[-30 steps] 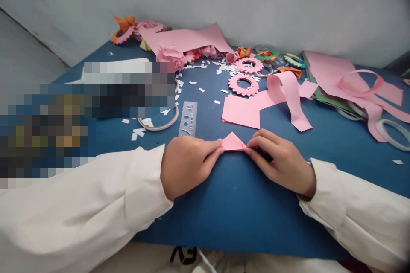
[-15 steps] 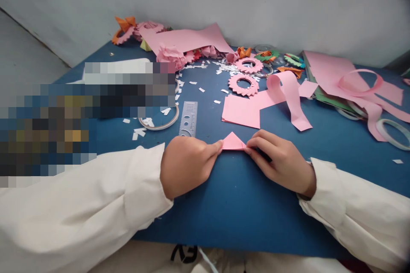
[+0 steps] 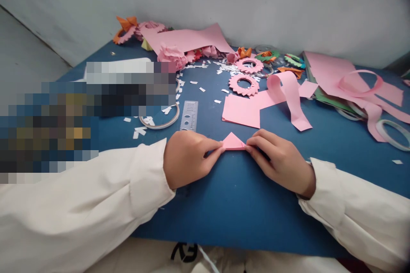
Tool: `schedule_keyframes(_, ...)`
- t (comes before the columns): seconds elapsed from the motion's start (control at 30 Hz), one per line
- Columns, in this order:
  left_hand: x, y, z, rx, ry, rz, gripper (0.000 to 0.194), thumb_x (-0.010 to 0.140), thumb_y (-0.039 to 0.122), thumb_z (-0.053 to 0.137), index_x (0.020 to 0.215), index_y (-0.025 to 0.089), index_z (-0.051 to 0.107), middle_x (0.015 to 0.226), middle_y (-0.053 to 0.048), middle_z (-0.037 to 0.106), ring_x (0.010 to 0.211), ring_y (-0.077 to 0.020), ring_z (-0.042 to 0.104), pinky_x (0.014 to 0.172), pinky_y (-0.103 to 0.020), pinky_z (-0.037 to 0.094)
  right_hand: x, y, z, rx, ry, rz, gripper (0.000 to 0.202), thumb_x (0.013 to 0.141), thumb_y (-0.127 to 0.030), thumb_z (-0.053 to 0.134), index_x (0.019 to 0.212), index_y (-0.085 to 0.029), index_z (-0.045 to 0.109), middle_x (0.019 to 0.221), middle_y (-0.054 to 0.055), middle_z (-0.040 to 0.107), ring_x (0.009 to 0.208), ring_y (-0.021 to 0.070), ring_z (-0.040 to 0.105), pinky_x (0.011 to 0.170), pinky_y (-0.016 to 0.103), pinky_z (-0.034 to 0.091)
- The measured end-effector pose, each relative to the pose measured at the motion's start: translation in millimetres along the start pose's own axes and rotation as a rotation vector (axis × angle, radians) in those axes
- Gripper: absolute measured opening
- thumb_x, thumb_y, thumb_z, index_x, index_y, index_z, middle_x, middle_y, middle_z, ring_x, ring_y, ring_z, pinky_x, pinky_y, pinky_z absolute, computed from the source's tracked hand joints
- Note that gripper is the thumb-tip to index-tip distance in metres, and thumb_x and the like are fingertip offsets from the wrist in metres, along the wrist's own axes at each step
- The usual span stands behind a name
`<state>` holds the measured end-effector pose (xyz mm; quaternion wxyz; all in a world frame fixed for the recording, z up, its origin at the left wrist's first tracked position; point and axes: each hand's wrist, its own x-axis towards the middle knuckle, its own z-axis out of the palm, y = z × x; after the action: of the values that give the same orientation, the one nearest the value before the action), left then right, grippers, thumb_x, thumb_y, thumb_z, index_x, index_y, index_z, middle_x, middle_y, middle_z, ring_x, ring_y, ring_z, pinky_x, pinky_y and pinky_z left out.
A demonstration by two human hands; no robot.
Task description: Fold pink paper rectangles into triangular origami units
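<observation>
A small pink paper folded into a triangle (image 3: pixel 233 142) lies on the blue table, its point facing away from me. My left hand (image 3: pixel 192 153) pinches its left corner between thumb and fingers. On the other side, my right hand (image 3: pixel 280 158) grips the right corner the same way. Just beyond the triangle sits a stack of pink paper squares (image 3: pixel 241 111). A clear plastic ruler (image 3: pixel 189 116) lies behind my left hand, its near end hidden by the hand.
Two pleated pink paper rings (image 3: pixel 244 85) stand behind the squares, with a curled pink strip (image 3: pixel 290 94) to their right. White paper scraps (image 3: pixel 201 89) are scattered about. Rolls of tape (image 3: pixel 393 134) lie at both sides. Pink sheets (image 3: pixel 333 68) rest at the back right.
My left hand has shifted slightly up and right, its thumb and fingers now further along the paper's left corner. My right hand and the triangle stay almost in place.
</observation>
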<state>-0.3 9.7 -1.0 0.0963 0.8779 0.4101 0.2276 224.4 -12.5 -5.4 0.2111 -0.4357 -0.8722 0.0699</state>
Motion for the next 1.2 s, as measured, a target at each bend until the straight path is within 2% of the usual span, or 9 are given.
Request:
schedule_keyframes(0.13, -0.6, 1.2, -1.1, 0.002, 0.003, 0.003, 0.018, 0.083, 0.029, 0.053, 0.083, 0.025, 0.071, 0.066, 0.003, 0.068, 0.055, -0.0121, 0.061, 0.052, -0.021, 0.041, 0.2, 0.1, -0.1, -0.011, -0.003, -0.006, 0.014, 0.090, -0.022, 0.041, 0.093, -0.017, 0.053, 0.086, 0.006, 0.055, 0.074, 0.0133, 0.051, 0.066, 0.026, 0.043)
schedule_keyframes(0.3, -0.6, -1.5, -0.2, 0.166, 0.041, 0.195, 0.027, 0.089, 0.026, 0.043, 0.082, 0.020, 0.068, 0.059, 0.000, 0.064, 0.053, -0.0121, 0.059, 0.049, -0.022, 0.038, 1.4, -0.5, -0.2, -0.018, -0.006, -0.017, 0.014, 0.091, -0.022, 0.040, 0.092, -0.017, 0.053, 0.085, 0.006, 0.056, 0.074, 0.0135, 0.051, 0.066, 0.026, 0.044)
schedule_keyframes(0.47, 0.6, -0.7, -3.7, 0.246, -0.003, 0.322, 0.031, 0.090, 0.024, 0.037, 0.083, 0.015, 0.066, 0.053, -0.002, 0.060, 0.048, -0.0144, 0.056, 0.043, -0.025, 0.032, 1.6, -0.6, -0.1, -0.025, 0.006, -0.062, 0.016, 0.090, -0.020, 0.041, 0.098, -0.017, 0.054, 0.087, 0.006, 0.057, 0.077, 0.0137, 0.053, 0.068, 0.026, 0.045)
schedule_keyframes(0.67, -2.2, 2.8, -8.1, 0.248, -0.077, 0.252, 0.032, 0.089, 0.027, 0.035, 0.090, 0.015, 0.064, 0.057, -0.003, 0.063, 0.050, -0.0170, 0.059, 0.044, -0.026, 0.034, 0.2, -0.9, 0.4, -0.065, 0.061, -0.116, 0.018, 0.088, -0.018, 0.046, 0.103, -0.016, 0.056, 0.088, 0.007, 0.058, 0.077, 0.0136, 0.053, 0.068, 0.027, 0.046)
schedule_keyframes(0.9, -1.7, 3.5, -5.2, 0.267, -0.113, 0.211, 0.030, 0.089, 0.027, 0.038, 0.103, 0.015, 0.061, 0.059, -0.003, 0.063, 0.051, -0.0159, 0.059, 0.044, -0.025, 0.032, 1.4, -1.6, -0.7, -0.128, 0.018, -0.169, 0.021, 0.090, -0.020, 0.042, 0.106, -0.016, 0.056, 0.087, 0.007, 0.057, 0.075, 0.0134, 0.053, 0.065, 0.027, 0.046)
schedule_keyframes(1.07, -1.4, 6.3, -9.1, 0.198, -0.088, 0.159, 0.029, 0.087, 0.028, 0.040, 0.083, 0.016, 0.066, 0.055, -0.003, 0.061, 0.053, -0.0145, 0.059, 0.049, -0.023, 0.035, 1.0, -2.2, -2.2, -0.130, 0.042, -0.196, 0.019, 0.090, -0.020, 0.044, 0.103, -0.015, 0.057, 0.083, 0.006, 0.057, 0.072, 0.0127, 0.052, 0.064, 0.025, 0.045)
schedule_keyframes(1.2, -2.1, 9.3, -12.9, 0.195, -0.103, 0.140, 0.034, 0.087, 0.028, 0.040, 0.066, 0.016, 0.064, 0.052, -0.003, 0.059, 0.051, -0.0147, 0.057, 0.049, -0.025, 0.034, 0.1, -2.4, -2.1, -0.144, 0.099, -0.217, 0.014, 0.088, -0.020, 0.048, 0.093, -0.014, 0.059, 0.073, 0.004, 0.056, 0.064, 0.0113, 0.049, 0.058, 0.025, 0.041)
